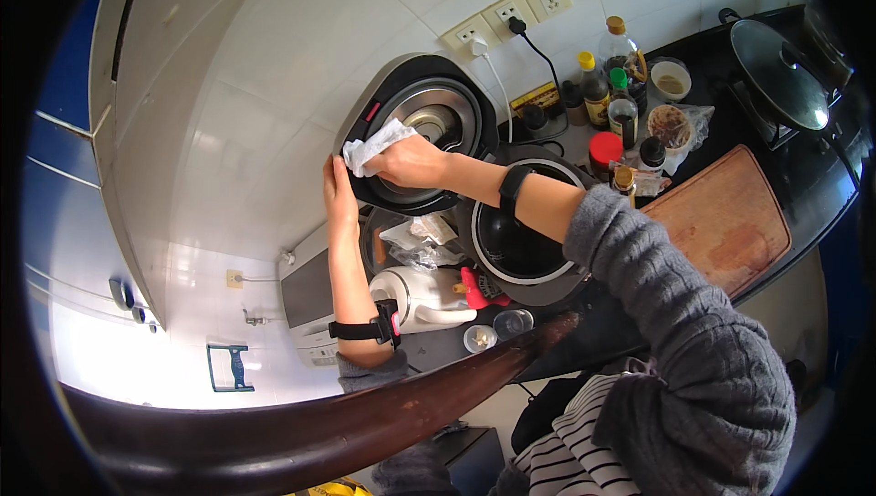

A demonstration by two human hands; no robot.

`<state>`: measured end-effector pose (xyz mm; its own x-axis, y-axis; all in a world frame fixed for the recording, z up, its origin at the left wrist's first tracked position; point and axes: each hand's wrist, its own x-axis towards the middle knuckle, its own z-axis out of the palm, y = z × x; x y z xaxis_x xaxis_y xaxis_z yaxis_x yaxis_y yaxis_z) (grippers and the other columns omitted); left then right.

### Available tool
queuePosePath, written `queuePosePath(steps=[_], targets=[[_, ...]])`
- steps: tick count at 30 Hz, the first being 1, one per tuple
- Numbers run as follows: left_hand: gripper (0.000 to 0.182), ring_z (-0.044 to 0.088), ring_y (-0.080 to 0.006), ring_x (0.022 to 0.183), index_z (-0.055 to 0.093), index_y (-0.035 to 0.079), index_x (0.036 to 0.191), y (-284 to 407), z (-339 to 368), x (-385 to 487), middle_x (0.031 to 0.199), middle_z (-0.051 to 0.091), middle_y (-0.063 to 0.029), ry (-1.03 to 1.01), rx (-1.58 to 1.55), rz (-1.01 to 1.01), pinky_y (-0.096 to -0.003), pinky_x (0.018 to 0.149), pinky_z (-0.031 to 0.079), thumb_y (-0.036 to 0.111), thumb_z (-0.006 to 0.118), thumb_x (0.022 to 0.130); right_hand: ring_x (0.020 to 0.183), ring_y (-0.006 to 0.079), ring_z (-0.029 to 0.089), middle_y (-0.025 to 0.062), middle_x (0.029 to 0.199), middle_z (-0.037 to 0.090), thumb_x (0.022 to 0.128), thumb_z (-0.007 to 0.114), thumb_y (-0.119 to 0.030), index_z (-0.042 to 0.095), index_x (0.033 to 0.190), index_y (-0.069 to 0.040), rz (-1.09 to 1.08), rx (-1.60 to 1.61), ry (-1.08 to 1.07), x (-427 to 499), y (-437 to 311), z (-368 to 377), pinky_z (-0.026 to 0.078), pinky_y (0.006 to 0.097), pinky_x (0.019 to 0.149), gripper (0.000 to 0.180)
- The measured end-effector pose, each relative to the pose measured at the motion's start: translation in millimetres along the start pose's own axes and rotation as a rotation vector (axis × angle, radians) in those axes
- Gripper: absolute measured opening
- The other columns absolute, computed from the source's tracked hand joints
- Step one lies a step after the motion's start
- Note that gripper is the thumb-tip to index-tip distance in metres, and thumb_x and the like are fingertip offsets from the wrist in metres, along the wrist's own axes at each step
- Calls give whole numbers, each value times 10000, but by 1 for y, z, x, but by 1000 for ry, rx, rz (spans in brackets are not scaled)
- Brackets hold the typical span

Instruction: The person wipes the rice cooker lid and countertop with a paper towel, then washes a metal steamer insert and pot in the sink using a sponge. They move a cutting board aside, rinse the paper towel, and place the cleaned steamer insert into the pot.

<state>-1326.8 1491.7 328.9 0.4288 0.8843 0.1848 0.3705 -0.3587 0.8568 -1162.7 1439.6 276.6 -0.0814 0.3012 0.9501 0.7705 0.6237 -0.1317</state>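
The raised lid of a rice cooker, with a round metal inner plate, stands against the tiled wall. My right hand holds a crumpled white paper towel against the lid's left rim, over the edge of the metal plate. My left hand rests flat along the lid's outer left edge, fingers pointing up. Below the lid, the cooker's body has a dark inner pot with a pale rim, partly covered by my right forearm.
A white electric kettle, a red-capped jar, sauce bottles and a wooden cutting board surround the cooker. A lidded pan stands on the stove at right. A dark brown curved bar crosses the foreground. Cords hang from the wall sockets.
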Motion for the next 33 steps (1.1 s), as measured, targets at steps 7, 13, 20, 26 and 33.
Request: queuePosePath(steps=[7, 13, 20, 26, 33], targets=[[745, 243, -240, 1358, 287, 75, 1429, 3, 1, -4, 1479, 279, -99, 67, 67, -43, -450, 1052, 241, 595, 414, 911, 671, 313, 631, 109, 707, 632, 672, 674, -162, 594, 877, -91, 475, -88, 133, -7, 32, -14, 490, 414, 558, 232], [745, 295, -240, 1324, 296, 69, 1419, 2, 0, 0, 1455, 317, -95, -12, -22, -12, -455, 1019, 276, 600, 412, 909, 714, 316, 626, 90, 823, 648, 723, 642, -130, 548, 980, -100, 542, -272, 118, -29, 60, -56, 491, 413, 579, 275], [693, 318, -234, 1314, 319, -6, 1391, 12, 7, -21, 1417, 365, -142, 67, 76, 12, -362, 1059, 252, 512, 423, 942, 714, 262, 641, 174, 794, 655, 763, 653, -296, 640, 970, -11, 992, 262, 128, -38, 27, -138, 500, 350, 676, 352], [482, 524, -196, 1048, 454, 16, 1266, 35, 27, -134, 1139, 543, -107, -126, 129, 180, -349, 923, 419, 175, 654, 858, 798, 118, 617, 63, 884, 649, 879, 596, -269, 585, 1126, 7, 776, 272, 266, -44, -55, -268, 495, 252, 703, 370], [603, 514, -303, 969, 543, 57, 1073, 11, 90, -217, 1062, 489, -123, -331, 401, 452, -397, 825, 437, 186, 851, 570, 920, 146, 573, 60, 958, 613, 784, 636, -289, 560, 1138, 10, 1234, 336, 139, -97, -95, -321, 442, 262, 814, 469]])
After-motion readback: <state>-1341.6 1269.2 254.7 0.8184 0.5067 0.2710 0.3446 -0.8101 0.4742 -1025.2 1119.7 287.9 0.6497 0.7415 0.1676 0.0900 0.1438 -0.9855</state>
